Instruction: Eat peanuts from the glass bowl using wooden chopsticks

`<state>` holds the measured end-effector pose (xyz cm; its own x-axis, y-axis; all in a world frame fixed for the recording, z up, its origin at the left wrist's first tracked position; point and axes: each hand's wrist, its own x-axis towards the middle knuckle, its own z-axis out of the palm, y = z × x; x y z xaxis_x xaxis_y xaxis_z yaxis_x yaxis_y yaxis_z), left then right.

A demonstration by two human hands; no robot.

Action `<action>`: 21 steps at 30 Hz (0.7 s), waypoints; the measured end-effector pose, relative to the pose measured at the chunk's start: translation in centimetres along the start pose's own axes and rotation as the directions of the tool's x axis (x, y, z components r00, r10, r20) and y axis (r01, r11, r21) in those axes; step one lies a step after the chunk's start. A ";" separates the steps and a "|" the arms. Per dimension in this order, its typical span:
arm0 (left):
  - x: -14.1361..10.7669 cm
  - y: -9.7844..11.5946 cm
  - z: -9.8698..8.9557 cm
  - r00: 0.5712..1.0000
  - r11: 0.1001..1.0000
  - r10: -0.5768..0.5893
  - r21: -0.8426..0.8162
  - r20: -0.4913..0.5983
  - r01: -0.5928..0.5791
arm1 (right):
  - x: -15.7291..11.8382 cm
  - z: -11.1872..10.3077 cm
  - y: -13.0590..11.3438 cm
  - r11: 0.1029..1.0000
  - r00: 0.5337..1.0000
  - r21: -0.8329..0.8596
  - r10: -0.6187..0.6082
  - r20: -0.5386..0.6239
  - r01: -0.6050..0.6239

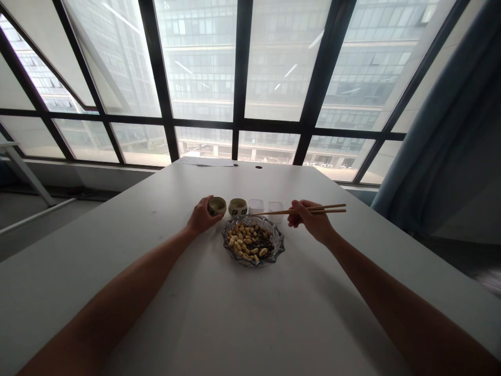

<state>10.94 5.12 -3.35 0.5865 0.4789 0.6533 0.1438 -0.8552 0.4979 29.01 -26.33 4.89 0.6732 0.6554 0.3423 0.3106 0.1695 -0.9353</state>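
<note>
Bamboo-coloured slender wooden chopsticks (331,210) lie in the right hand (309,216) in the head view, gripped between the thumb and curled fingers, their back ends sticking out to the right, slightly spread. The right forearm slants in from the lower right corner, raised off the white table (250,308), with the wrist bent so that the chopsticks run nearly level to the left. Their tips are over the far rim of the scalloped clear glass bowl (280,244); whether they touch it I cannot tell. The left forearm reaches in from the lower left, and the left hand (203,214) curves part-closed around a squat olive-brown ceramic cup (217,204), thumb on the near side, fingers behind. Just right of it stands a matching cup with dark characters (238,208), then two small translucent plastic containers (256,206), all in a row beyond the bowl. Tan unshelled peanuts (242,240) and dark seeds (263,237) fill the bowl.
</note>
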 end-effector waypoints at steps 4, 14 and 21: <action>0.0 -0.1 0.1 1.000 1.000 -0.013 0.003 0.014 0.013 | -0.2 0.0 -0.5 0.991 0.997 -0.122 -0.056 -0.052 0.049; 0.0 -0.3 0.2 0.999 1.000 -0.025 -0.018 0.028 0.025 | -0.2 -0.2 -0.4 0.990 1.000 -0.144 0.007 -0.027 -0.010; 0.0 -0.4 0.3 0.999 0.999 -0.034 -0.017 0.024 0.035 | -0.3 0.4 -0.3 0.988 1.000 -0.157 0.003 0.028 0.001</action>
<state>11.14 5.45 -3.71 0.6002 0.5030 0.6219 0.1508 -0.8347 0.5296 28.45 -26.26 5.02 0.6553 0.6761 0.3367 0.4127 0.0529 -0.9093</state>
